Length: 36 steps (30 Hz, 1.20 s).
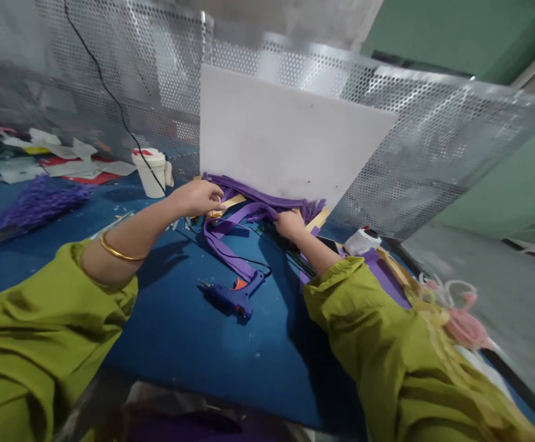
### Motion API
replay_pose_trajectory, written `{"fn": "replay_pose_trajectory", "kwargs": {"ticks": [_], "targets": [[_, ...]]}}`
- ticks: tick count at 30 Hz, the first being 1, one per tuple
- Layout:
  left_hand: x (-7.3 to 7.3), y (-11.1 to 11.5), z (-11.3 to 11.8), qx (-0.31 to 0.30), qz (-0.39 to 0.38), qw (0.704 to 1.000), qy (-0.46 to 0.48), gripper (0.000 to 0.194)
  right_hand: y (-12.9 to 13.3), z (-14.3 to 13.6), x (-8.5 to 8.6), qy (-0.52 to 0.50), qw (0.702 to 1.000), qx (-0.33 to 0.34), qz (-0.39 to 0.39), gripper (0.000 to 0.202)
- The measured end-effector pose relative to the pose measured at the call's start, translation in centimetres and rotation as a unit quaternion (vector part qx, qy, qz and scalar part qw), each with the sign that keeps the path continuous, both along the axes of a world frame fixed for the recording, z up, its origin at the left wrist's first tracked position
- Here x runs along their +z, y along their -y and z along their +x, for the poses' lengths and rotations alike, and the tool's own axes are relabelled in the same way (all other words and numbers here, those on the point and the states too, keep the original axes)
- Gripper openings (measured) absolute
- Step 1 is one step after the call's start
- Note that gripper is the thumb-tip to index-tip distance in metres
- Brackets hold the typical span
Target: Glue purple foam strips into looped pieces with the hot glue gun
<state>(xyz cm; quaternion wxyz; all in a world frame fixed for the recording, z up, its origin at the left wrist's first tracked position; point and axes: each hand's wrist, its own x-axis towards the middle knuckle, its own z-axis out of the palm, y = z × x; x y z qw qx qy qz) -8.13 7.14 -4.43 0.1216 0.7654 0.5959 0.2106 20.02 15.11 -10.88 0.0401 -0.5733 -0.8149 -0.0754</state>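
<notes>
My right hand [289, 224] is closed on one end of a long purple strip [237, 218], which arches left and loops down onto the blue table. My left hand [202, 197] hovers at the left end of the purple pile, fingers curled over a pale yellow piece [215, 214]; what they pinch, if anything, is hidden. Behind both hands, more purple strips [262, 191] lie along the foot of a white board. Green stems [302, 261] show under my right wrist. Nearer me, a blue glue gun [237, 296] with an orange trigger lies on its side.
A white cup [150, 172] stands at the back left, a black cord hanging past it. Further left are a purple flower bunch [42, 202] and paper scraps [72, 161]. The white board [290, 135] leans on a perforated metal screen. Pink cord [465, 325] lies right.
</notes>
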Motion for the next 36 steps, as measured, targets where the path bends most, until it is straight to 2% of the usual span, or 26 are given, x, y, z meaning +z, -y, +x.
{"fn": "replay_pose_trajectory", "kwargs": {"ticks": [3, 7, 11, 14, 17, 19, 22, 24, 26, 30, 33, 35, 36], "targets": [[-1.2, 1.3, -0.9, 0.019, 0.016, 0.999, -0.026, 0.028, 1.2, 0.3, 2.0, -0.052, 0.997, -0.02, 0.06, 0.036], [-3.0, 2.4, -0.5, 0.045, 0.057, 0.997, 0.023, 0.03, 3.0, 0.5, 5.5, -0.12, 0.983, -0.055, 0.129, 0.038], [-3.6, 3.0, 1.3, 0.056, 0.102, 0.984, 0.135, 0.053, 5.7, 0.6, 8.8, -0.282, 0.944, 0.008, 0.169, 0.026], [-3.1, 3.0, 3.0, 0.014, 0.11, 0.958, 0.265, 0.076, 8.8, 0.6, 10.6, -0.331, 0.916, 0.084, 0.212, 0.017], [-2.5, 3.4, 4.5, -0.103, 0.052, 0.897, 0.426, 0.083, 12.3, 0.6, 11.5, -0.345, 0.901, 0.135, 0.226, 0.013], [-2.4, 4.1, 5.1, -0.183, -0.027, 0.841, 0.508, 0.072, 14.5, 0.7, 11.5, -0.344, 0.895, 0.154, 0.238, 0.01], [-2.7, 6.1, 5.4, -0.257, -0.146, 0.769, 0.566, 0.06, 16.8, 1.4, 10.5, -0.324, 0.885, 0.162, 0.291, 0.004], [-3.1, 7.6, 5.5, -0.3, -0.195, 0.738, 0.572, 0.057, 17.7, 1.9, 9.2, -0.319, 0.88, 0.154, 0.316, 0.004], [-3.6, 9.2, 6.0, -0.324, -0.231, 0.721, 0.568, 0.061, 18.2, 2.0, 7.6, -0.323, 0.876, 0.134, 0.333, 0.006], [-4.4, 12.0, 7.5, -0.318, -0.276, 0.73, 0.539, 0.052, 18.7, 1.2, 4.8, -0.358, 0.863, 0.089, 0.346, 0.013], [-4.4, 13.4, 7.7, -0.277, -0.299, 0.734, 0.544, 0.04, 19.0, 0.8, 4.3, -0.368, 0.86, 0.095, 0.34, 0.029], [-3.9, 13.8, 6.8, -0.228, -0.29, 0.757, 0.54, 0.034, 18.9, 1.0, 4.4, -0.361, 0.857, 0.104, 0.354, 0.03], [-3.6, 13.8, 6.1, -0.207, -0.274, 0.783, 0.519, 0.032, 18.8, 1.3, 4.4, -0.36, 0.853, 0.105, 0.363, 0.03]]}}
